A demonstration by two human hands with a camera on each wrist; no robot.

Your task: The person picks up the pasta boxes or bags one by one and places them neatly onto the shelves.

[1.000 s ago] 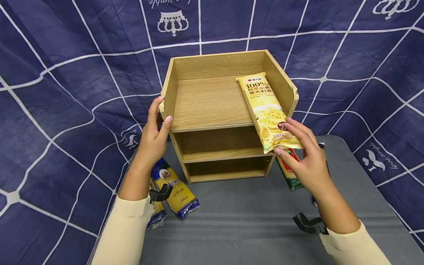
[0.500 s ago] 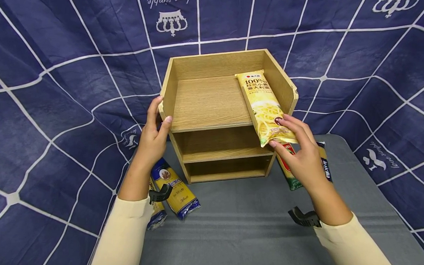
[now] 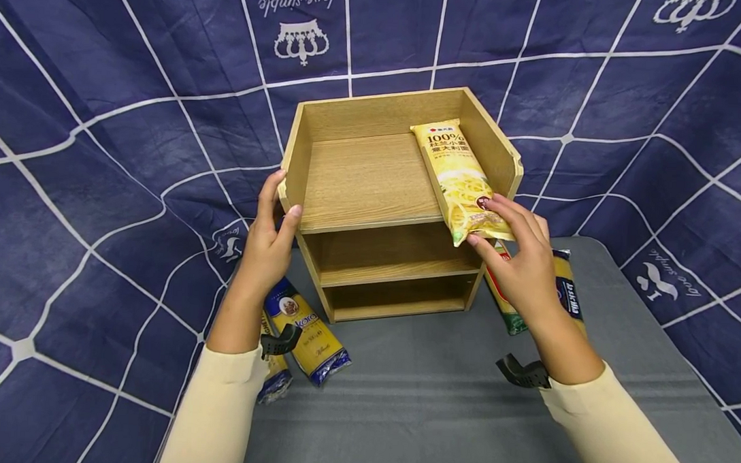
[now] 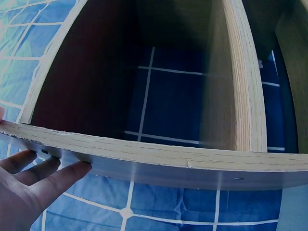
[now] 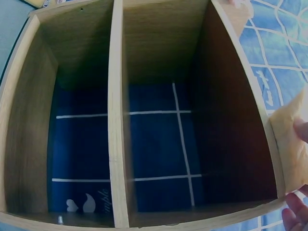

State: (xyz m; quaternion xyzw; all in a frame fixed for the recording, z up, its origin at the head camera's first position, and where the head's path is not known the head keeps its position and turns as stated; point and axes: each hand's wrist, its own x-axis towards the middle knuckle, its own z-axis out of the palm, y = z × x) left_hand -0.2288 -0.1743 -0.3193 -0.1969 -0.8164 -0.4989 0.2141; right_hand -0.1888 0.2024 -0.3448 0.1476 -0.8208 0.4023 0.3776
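A small wooden shelf unit [image 3: 366, 177] stands in the middle of the head view, with a walled top and two open compartments below. My left hand [image 3: 268, 252] grips the front edge of its left side panel, thumb inside and fingers on the outer face; the left wrist view shows those fingers [image 4: 62, 178] against the panel. A yellow pack of spaghetti [image 3: 449, 169] lies on the top's right side, its near end overhanging the front edge. My right hand [image 3: 523, 261] holds that near end, thumb at the lower edge and fingers on top.
Two yellow-and-blue pasta packs [image 3: 308, 335] lie left of the unit on the grey surface [image 3: 401, 410]. Right of it lie a red-and-green pack [image 3: 511, 318] and a dark-blue-and-yellow pack [image 3: 567, 289], partly behind my right arm. Blue gridded cloth [image 3: 217, 56] surrounds the surface.
My right hand has pushed the spaghetti pack back and slightly left along the top, so less of it overhangs. The left hand has stayed on the side panel.
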